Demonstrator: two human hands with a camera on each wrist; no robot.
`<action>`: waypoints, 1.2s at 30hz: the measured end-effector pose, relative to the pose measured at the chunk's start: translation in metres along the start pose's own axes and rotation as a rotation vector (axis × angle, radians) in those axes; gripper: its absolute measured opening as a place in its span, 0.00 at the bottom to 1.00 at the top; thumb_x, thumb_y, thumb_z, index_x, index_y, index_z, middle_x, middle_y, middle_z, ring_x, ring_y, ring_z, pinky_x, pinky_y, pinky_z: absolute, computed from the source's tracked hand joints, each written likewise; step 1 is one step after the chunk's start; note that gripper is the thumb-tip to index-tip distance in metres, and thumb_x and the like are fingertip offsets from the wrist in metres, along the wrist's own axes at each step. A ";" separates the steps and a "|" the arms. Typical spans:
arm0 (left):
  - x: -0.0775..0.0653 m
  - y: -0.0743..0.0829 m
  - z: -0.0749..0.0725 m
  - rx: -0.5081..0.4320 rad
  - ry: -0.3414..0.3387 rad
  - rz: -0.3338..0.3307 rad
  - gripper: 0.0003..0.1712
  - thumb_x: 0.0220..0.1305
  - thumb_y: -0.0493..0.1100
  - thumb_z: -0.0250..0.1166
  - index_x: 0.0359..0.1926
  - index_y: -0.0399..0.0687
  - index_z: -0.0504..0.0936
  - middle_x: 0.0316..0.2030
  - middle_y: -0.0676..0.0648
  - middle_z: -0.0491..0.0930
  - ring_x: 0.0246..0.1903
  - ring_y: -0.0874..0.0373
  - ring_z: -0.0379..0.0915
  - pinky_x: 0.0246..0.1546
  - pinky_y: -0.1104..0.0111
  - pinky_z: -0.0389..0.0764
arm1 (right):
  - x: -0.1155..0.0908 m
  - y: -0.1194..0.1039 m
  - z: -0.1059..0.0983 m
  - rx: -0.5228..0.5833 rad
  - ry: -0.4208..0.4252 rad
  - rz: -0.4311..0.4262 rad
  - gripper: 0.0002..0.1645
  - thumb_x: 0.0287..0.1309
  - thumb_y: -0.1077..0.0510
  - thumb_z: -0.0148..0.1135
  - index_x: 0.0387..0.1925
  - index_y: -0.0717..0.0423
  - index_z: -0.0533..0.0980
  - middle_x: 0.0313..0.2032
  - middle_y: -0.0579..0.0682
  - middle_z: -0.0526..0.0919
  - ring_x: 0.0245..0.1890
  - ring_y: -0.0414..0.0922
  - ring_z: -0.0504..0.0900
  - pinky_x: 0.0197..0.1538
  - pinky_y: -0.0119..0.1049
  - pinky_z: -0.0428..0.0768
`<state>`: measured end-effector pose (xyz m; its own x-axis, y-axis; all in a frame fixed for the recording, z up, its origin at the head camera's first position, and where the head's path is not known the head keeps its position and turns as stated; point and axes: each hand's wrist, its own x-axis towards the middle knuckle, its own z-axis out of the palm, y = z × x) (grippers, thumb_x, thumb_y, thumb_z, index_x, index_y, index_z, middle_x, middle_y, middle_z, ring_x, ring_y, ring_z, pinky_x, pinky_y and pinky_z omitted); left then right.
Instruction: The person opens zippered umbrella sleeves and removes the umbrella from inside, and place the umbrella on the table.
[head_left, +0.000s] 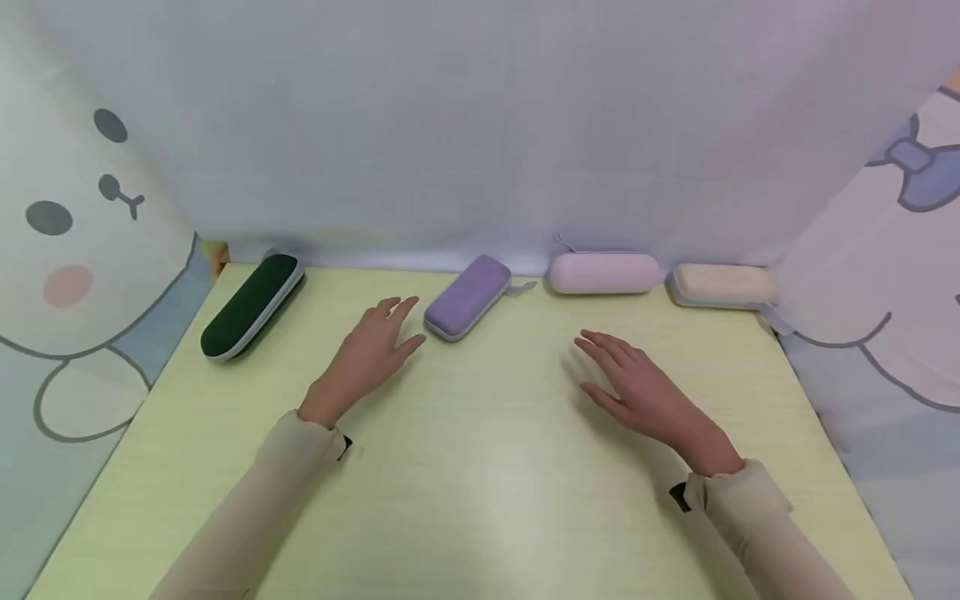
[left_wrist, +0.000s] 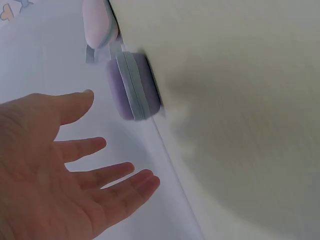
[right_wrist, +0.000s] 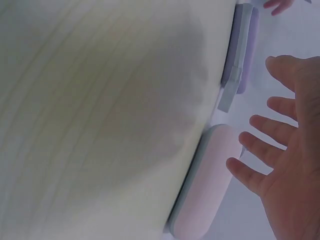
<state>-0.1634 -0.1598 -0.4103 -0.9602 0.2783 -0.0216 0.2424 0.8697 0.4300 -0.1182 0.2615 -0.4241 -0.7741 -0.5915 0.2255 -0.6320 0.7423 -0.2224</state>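
A purple zippered case lies slanted on the table, a short strap at its right side. Just left of it is my left hand, fingers spread, holding nothing; the left wrist view shows the palm beside the purple case. My right hand hovers over the table with straight fingers and nothing in them. Beyond it at the back edge lies a pink rounded case, also seen as a pink case in the right wrist view. A dark green case with a pale zip band lies at the left.
At the back right corner sits a cream case with a strap. The pale yellow table meets a white cloth behind it. Cloths printed with cartoon figures hang along the left and right sides.
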 end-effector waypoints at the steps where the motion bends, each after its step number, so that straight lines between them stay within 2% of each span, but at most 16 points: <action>1: 0.005 0.003 0.002 -0.002 -0.001 0.005 0.40 0.77 0.56 0.60 0.80 0.48 0.59 0.77 0.34 0.60 0.72 0.34 0.63 0.62 0.36 0.76 | 0.004 -0.001 0.001 0.005 -0.005 -0.001 0.41 0.69 0.51 0.67 0.77 0.57 0.63 0.75 0.60 0.67 0.75 0.59 0.68 0.69 0.62 0.71; 10: 0.034 0.024 0.013 -0.057 -0.014 0.032 0.41 0.74 0.55 0.65 0.80 0.48 0.60 0.76 0.34 0.62 0.71 0.37 0.65 0.63 0.40 0.76 | 0.033 -0.008 0.008 0.045 -0.067 0.007 0.39 0.75 0.47 0.60 0.78 0.56 0.61 0.76 0.58 0.67 0.76 0.57 0.67 0.71 0.61 0.70; 13: 0.042 0.027 0.018 -0.059 -0.022 0.035 0.42 0.74 0.54 0.66 0.80 0.48 0.60 0.76 0.34 0.62 0.71 0.38 0.64 0.65 0.41 0.75 | 0.038 -0.010 0.011 0.058 -0.078 0.024 0.38 0.75 0.47 0.60 0.78 0.55 0.61 0.76 0.58 0.67 0.76 0.57 0.67 0.71 0.61 0.71; 17: 0.048 0.027 0.023 -0.045 -0.024 0.046 0.43 0.72 0.54 0.68 0.79 0.45 0.62 0.74 0.33 0.66 0.70 0.37 0.68 0.67 0.43 0.74 | 0.041 -0.014 0.014 0.095 -0.064 0.044 0.37 0.75 0.50 0.60 0.78 0.57 0.62 0.74 0.59 0.69 0.74 0.58 0.70 0.70 0.61 0.72; 24: 0.047 0.027 0.019 -0.037 -0.024 0.100 0.42 0.69 0.51 0.71 0.76 0.39 0.67 0.69 0.33 0.75 0.65 0.37 0.76 0.67 0.47 0.76 | 0.046 -0.019 0.017 0.143 -0.036 0.069 0.35 0.74 0.55 0.61 0.76 0.59 0.63 0.73 0.59 0.71 0.72 0.58 0.72 0.72 0.58 0.72; 30: 0.038 0.027 0.013 -0.063 -0.088 0.132 0.40 0.67 0.47 0.72 0.75 0.38 0.69 0.71 0.36 0.74 0.69 0.40 0.73 0.69 0.49 0.75 | 0.051 -0.024 0.018 0.175 -0.041 0.105 0.35 0.74 0.58 0.60 0.76 0.61 0.62 0.72 0.62 0.72 0.71 0.60 0.72 0.73 0.57 0.71; 36: 0.027 0.026 0.009 -0.122 -0.157 0.188 0.37 0.64 0.40 0.73 0.72 0.40 0.72 0.70 0.39 0.76 0.68 0.43 0.75 0.68 0.50 0.75 | 0.054 -0.029 0.020 0.233 -0.059 0.175 0.31 0.75 0.61 0.56 0.75 0.63 0.63 0.69 0.62 0.74 0.70 0.61 0.73 0.72 0.58 0.72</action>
<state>-0.1814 -0.1256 -0.4078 -0.8645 0.4982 -0.0673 0.3865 0.7443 0.5447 -0.1428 0.2018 -0.4249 -0.8686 -0.4831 0.1101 -0.4744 0.7468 -0.4661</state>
